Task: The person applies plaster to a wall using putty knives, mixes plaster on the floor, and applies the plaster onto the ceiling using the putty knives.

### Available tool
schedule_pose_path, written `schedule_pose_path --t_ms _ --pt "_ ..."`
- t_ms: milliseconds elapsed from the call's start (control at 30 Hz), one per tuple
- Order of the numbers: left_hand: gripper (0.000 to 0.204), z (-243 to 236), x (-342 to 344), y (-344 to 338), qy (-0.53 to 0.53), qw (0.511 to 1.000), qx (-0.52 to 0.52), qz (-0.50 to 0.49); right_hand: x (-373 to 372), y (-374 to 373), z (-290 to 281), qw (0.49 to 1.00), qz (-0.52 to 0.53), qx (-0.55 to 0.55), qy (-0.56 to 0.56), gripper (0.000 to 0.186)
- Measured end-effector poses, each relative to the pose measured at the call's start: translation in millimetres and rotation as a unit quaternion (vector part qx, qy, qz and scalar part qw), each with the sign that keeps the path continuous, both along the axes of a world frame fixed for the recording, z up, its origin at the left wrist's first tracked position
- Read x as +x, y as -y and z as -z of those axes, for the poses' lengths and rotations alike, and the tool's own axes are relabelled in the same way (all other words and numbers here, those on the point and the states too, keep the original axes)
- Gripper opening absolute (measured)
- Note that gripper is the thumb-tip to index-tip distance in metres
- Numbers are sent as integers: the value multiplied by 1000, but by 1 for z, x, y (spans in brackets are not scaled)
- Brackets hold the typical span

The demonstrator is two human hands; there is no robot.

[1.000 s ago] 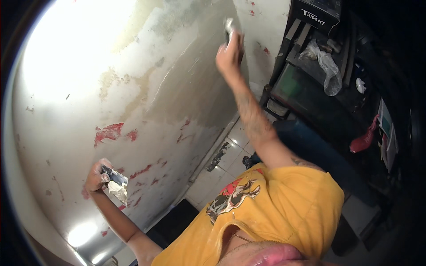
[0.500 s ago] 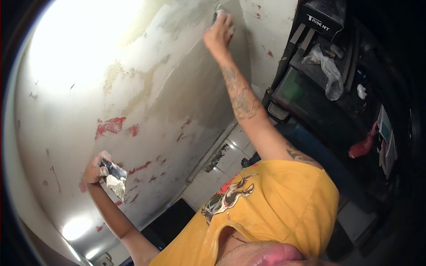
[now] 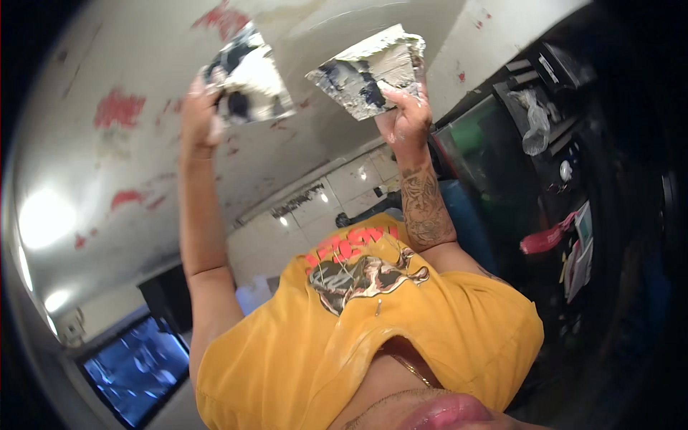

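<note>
- The left hand (image 3: 203, 111), raised at the upper left, is closed on the edge of a broad putty knife (image 3: 251, 80).
- Off-white paste (image 3: 259, 72) covers much of that blade; dark patches show around it, and the blade's corner points toward the right.
- The right hand (image 3: 410, 120), raised higher in the middle, grips a second putty knife (image 3: 360, 80), its thumb lying against the blade's face.
- This trapezoid blade bears a thick, rough ridge of paste along its top edge and upper right corner, with a smoother layer below and dark smears to the left.
- The two blades are near each other, apart, in front of the wall (image 3: 161, 154).
- The wall is greyish white, with red patches (image 3: 120, 107) scattered over it.
- The person wears a yellow T-shirt (image 3: 265, 358) with a printed design on the chest.
- A lit screen (image 3: 136, 367) shows at the lower left.
- At the right are a crumpled clear plastic bag (image 3: 534, 123) and a red pouch (image 3: 541, 242).
</note>
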State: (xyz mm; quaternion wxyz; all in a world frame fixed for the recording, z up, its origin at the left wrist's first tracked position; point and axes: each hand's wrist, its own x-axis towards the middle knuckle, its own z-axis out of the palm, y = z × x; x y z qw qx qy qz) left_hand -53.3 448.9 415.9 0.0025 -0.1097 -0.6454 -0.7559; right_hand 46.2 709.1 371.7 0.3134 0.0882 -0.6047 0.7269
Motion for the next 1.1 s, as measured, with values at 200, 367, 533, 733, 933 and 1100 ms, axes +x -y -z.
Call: schedule_pose_path --t_ms 200,367,533,733,933,1100 --pt "15 25 77 -61 54 949 275 -144 12 30 -15 934 -254 -249 21 52" --pt "15 20 104 -58 156 910 357 -139 18 33 -2 958 -282 -17 45 54" --pt "13 41 108 -49 187 906 343 -162 10 41 0 937 -280 204 -52 54" --pt "17 63 111 -37 214 900 356 -135 6 42 35 893 -226 388 5 53" --pt "11 63 100 -32 67 956 187 -216 3 4 59 924 -196 287 158 46" --pt "9 76 97 -36 144 937 257 -188 17 22 -14 874 -102 473 43 46"
